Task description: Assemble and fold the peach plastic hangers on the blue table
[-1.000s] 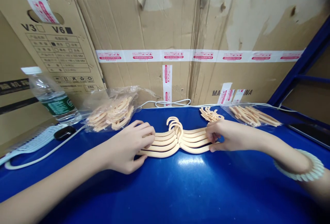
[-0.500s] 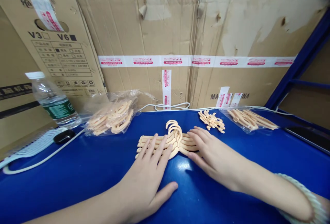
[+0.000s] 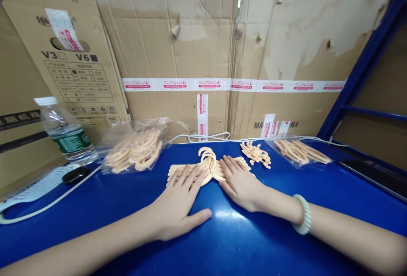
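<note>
Several small beige hangers (image 3: 210,174) lie overlapped in a row on the blue tabletop (image 3: 152,238), their hooks pointing toward the back. My left hand (image 3: 178,202) rests flat over the left arms of the hangers, fingers stretched out and thumb held apart. On the right arms lies my right hand (image 3: 242,182), palm down with its fingers extended. Parts of the hangers are hidden under both hands. Just beyond my right hand sits a small pile of loose beige hooks (image 3: 256,154).
A clear bag of beige hanger parts (image 3: 135,149) lies at the back left, another bag of beige pieces (image 3: 300,151) at the back right. A water bottle (image 3: 68,134), a black oval object (image 3: 75,175), a white cable (image 3: 63,201) and a dark flat device (image 3: 375,176) lie around. Cardboard (image 3: 178,55) stands behind.
My right hand has moved left and settled flat on the hangers' right arms. My left hand stays on the left arms. The view has shifted slightly.
</note>
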Available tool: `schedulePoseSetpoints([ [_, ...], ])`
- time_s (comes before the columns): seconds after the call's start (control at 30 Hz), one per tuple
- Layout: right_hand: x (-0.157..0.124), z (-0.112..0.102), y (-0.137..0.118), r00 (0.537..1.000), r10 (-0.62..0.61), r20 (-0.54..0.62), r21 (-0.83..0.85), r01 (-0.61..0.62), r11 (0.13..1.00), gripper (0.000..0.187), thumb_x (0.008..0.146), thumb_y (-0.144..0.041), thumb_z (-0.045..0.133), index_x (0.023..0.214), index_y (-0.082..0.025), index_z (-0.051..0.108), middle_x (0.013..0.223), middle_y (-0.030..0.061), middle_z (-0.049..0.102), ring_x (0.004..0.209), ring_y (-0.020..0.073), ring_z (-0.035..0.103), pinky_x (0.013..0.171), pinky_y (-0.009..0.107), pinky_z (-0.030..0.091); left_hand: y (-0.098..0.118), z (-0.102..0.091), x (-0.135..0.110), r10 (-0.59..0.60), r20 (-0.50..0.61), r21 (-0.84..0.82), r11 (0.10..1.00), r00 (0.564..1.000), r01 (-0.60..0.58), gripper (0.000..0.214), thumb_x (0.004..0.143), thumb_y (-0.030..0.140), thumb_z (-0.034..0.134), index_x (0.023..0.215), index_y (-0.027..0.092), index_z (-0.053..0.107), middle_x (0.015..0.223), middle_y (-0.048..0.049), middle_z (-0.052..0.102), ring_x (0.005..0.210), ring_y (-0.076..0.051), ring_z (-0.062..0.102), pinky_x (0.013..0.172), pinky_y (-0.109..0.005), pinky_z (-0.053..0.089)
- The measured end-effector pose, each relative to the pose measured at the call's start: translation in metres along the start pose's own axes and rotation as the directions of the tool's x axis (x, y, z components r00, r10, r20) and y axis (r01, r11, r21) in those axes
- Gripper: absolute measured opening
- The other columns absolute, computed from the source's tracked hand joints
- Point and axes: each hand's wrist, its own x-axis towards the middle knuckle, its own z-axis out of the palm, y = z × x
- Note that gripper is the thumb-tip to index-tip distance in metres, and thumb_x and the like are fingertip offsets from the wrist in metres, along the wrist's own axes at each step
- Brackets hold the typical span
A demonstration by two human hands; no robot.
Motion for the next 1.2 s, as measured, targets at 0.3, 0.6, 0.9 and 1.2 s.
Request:
schedulePoseSetpoints([
  [0.3, 0.049, 0.002, 0.023, 0.998, 0.061, 0.022, 0.023, -0.062, 0.998, 0.067, 0.101, -0.039, 0.027, 0.149, 0.008, 0.029, 0.156, 0.027, 0.024, 0.146, 0.0363, 0.019, 0.12, 0.049, 0.019, -0.032, -0.016, 0.047, -0.027, 0.126, -0.043, 0.999, 0.992, 0.032, 0.082, 0.096, 0.066, 0.028, 0.157, 0.012, 0.013, 0.162, -0.0173, 0.005, 0.148, -0.038, 0.001, 0.118, -0.06, 0.012],
  [0.6, 0.053, 0.006, 0.033, 0.997, 0.07, -0.017, 0.068, -0.069, 0.995, 0.067, 0.099, -0.041, 0.031, 0.149, 0.003, 0.033, 0.156, 0.0245, 0.028, 0.146, 0.0362, 0.021, 0.119, 0.051, 0.018, -0.038, -0.009, 0.055, 0.002, 0.043, -0.044, 0.999, 0.999, 0.0, 0.078, 0.096, 0.063, 0.032, 0.156, 0.016, 0.018, 0.162, -0.0174, 0.014, 0.149, -0.038, 0.006, 0.117, -0.062, 0.013],
  [0.9, -0.004, -0.021, 0.029, 0.973, -0.063, -0.221, 0.176, 0.103, 0.979, 0.04, 0.095, -0.03, 0.045, 0.128, -0.011, 0.056, 0.134, 0.017, 0.055, 0.125, 0.0272, 0.05, 0.108, 0.042, 0.039, -0.022, -0.02, 0.011, 0.127, -0.133, -0.001, 0.992, 0.983, -0.128, 0.067, 0.098, 0.048, 0.043, 0.153, 0.013, 0.028, 0.158, -0.0165, 0.031, 0.148, -0.032, 0.023, 0.119, -0.057, 0.019],
  [1.2, -0.04, -0.016, 0.017, 0.957, -0.228, -0.178, 0.31, 0.275, 0.91, 0.019, 0.094, -0.016, 0.045, 0.108, -0.017, 0.058, 0.106, 0.0121, 0.058, 0.095, 0.0258, 0.055, 0.085, 0.044, 0.049, -0.012, -0.008, -0.005, 0.126, -0.235, -0.069, 0.987, 0.964, -0.146, 0.036, 0.094, 0.034, 0.055, 0.127, 0.021, 0.058, 0.139, -0.01, 0.056, 0.13, -0.029, 0.048, 0.11, -0.052, 0.036],
])
